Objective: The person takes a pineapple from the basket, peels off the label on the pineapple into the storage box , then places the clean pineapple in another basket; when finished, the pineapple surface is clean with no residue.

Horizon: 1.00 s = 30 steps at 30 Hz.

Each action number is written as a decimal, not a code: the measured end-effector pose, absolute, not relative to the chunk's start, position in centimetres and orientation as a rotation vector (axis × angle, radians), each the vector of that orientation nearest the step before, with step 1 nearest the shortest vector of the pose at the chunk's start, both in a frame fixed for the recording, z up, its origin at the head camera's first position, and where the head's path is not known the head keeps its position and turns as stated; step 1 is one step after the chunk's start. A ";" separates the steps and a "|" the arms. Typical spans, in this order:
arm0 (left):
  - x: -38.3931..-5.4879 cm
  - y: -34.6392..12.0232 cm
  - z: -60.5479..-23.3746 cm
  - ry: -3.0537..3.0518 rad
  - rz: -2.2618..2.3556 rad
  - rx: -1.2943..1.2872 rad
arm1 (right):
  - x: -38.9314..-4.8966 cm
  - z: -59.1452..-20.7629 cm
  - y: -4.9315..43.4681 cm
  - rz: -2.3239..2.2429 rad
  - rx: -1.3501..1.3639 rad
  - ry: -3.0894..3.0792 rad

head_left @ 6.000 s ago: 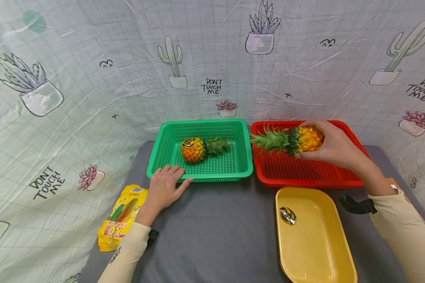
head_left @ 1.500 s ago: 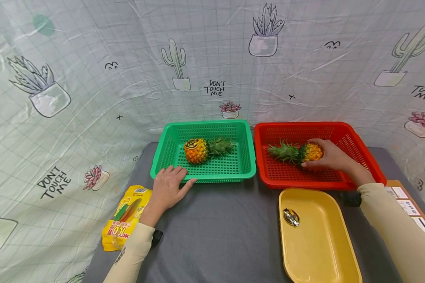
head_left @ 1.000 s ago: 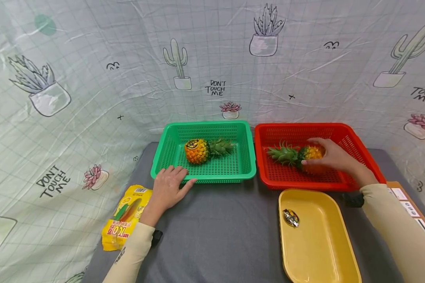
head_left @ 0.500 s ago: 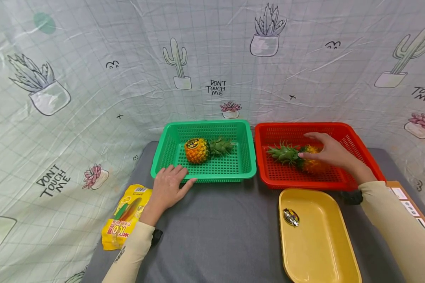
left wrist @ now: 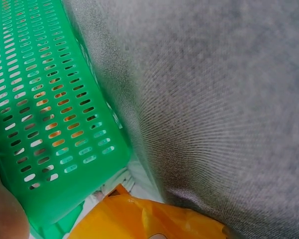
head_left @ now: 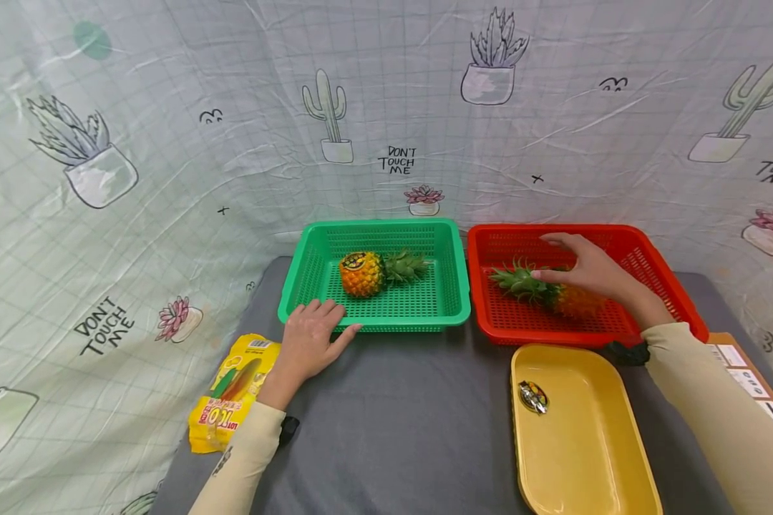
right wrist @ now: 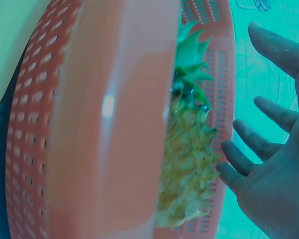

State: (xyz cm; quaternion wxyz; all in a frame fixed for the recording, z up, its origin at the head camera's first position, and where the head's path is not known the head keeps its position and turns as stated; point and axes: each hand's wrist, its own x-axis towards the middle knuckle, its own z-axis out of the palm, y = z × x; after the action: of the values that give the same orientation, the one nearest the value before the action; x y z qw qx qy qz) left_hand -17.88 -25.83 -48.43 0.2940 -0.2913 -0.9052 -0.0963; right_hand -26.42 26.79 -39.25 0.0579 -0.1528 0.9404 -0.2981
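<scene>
In the red basket [head_left: 502,332] a pineapple [head_left: 576,300] lies on its side, leaves to the left, partly hidden by my right hand [head_left: 589,268]. That hand hovers over the fruit, thumb and fingers spread, holding nothing; the right wrist view shows a gap between the fingers and the pineapple [right wrist: 187,159]. My left hand [head_left: 307,340] rests on the front rim of the green basket [head_left: 399,322], fingers laid over the edge. Inside that basket lies another pineapple [head_left: 363,275] with a dark round sticker.
A yellow tray [head_left: 580,443] with a small foil-and-black label piece [head_left: 533,397] stands in front of the red basket. At left lies a yellow snack bag [head_left: 228,400], beside my left forearm. A cardboard piece [head_left: 741,365] sits at the right edge. A printed curtain [head_left: 386,107] hangs behind.
My right hand lowered the pineapple into the red basket, let go of it, and has since risen slightly with fingers spread. The left hand has stayed on the green rim.
</scene>
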 end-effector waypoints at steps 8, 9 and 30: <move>-17.8 -25.9 -48.5 -2.428 -0.260 -0.770 | -26.5 -38.6 25.3 -0.917 -0.485 2.822; -17.8 -25.9 -48.5 -2.431 -0.260 -0.767 | -26.6 -38.5 25.2 -0.910 -0.486 2.823; -17.8 -25.8 -48.4 -2.408 -0.282 -0.767 | -27.0 -36.5 21.6 -0.928 -0.591 2.844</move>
State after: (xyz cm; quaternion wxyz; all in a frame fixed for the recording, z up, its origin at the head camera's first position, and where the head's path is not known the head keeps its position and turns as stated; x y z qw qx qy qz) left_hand -17.82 -25.78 -48.36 0.2948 -0.2883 -0.9048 -0.1058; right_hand -26.96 21.58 -36.48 0.0462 -0.1937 0.9316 -0.3042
